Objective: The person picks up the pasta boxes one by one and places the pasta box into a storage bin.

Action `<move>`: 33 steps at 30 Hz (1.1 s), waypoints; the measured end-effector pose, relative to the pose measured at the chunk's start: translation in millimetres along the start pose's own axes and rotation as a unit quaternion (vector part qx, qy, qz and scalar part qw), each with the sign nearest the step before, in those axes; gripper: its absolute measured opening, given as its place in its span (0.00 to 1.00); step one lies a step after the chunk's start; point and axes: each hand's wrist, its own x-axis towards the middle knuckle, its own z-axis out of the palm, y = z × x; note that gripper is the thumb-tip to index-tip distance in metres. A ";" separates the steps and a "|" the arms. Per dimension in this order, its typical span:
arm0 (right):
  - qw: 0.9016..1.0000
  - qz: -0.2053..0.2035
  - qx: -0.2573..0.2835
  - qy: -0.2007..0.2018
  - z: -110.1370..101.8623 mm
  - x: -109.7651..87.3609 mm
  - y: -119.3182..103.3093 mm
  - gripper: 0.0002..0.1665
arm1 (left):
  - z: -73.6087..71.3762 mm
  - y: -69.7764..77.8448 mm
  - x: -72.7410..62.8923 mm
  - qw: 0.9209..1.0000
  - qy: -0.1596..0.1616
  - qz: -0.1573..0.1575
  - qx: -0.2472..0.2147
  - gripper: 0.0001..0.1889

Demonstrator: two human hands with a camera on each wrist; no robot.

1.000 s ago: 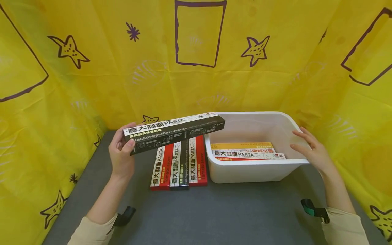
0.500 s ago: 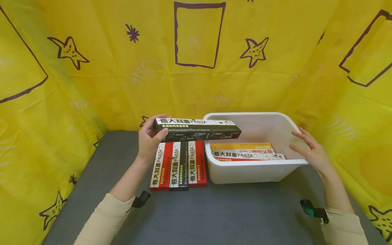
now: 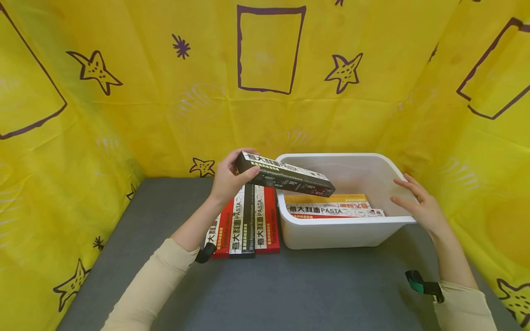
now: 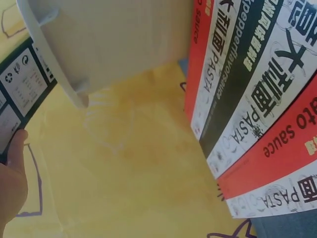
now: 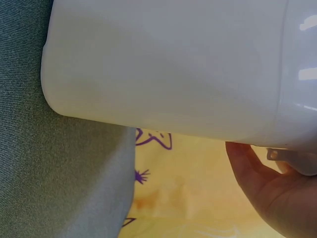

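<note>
My left hand [image 3: 227, 181] grips one end of a black-and-white pasta box [image 3: 290, 177], thumb on its printed black side. The box tilts, its far end lower and over the left part of the white plastic bin [image 3: 331, 234]. Inside the bin lie a white-and-red pasta box [image 3: 335, 210] and a yellow-orange box [image 3: 349, 198] behind it. At the bin's right rim my right hand [image 3: 426, 207] holds on, fingertips over the edge. In the right wrist view, this hand [image 5: 277, 188] shows by the bin's outer wall [image 5: 163, 64].
Left of the bin, a red tomato sauce box [image 3: 223, 234], a black pepper box [image 3: 242, 230] and another red box [image 3: 267, 225] lie side by side on the grey table [image 3: 290, 289]. A yellow patterned cloth [image 3: 265, 119] encloses the back and sides.
My left hand has carried the black pasta box rightward to the bin, and its far end has tipped down. My right hand has stayed at the bin's rim.
</note>
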 end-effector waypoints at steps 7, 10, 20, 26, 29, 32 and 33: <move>1.000 -0.001 0.001 0.001 0.1 -0.2 0.3 0.38 | 15.9 4.4 7.4 0.994 -0.010 -0.034 0.100 0.26; 1.000 0.000 0.003 0.000 0.3 -0.6 -0.7 0.37 | 20.4 3.3 9.4 0.992 -0.022 -0.036 0.119 0.26; 1.000 0.001 0.005 0.004 1.2 -0.7 1.0 0.37 | 32.4 4.7 12.5 0.986 -0.069 -0.023 0.147 0.29; 1.000 -0.006 0.010 0.011 1.3 -0.7 3.3 0.36 | 33.2 0.2 17.8 0.974 -0.087 -0.071 0.198 0.35; 1.000 -0.006 0.012 0.011 1.1 -0.9 4.0 0.35 | 36.9 -4.0 19.8 0.959 -0.126 -0.074 0.242 0.38; 1.000 -0.006 0.010 0.009 1.5 -0.9 3.4 0.35 | 44.4 -7.1 21.3 0.946 -0.167 -0.055 0.273 0.38; 1.000 -0.006 0.011 0.008 1.7 -1.0 3.1 0.35 | 47.5 -8.2 22.4 0.940 -0.181 -0.041 0.286 0.37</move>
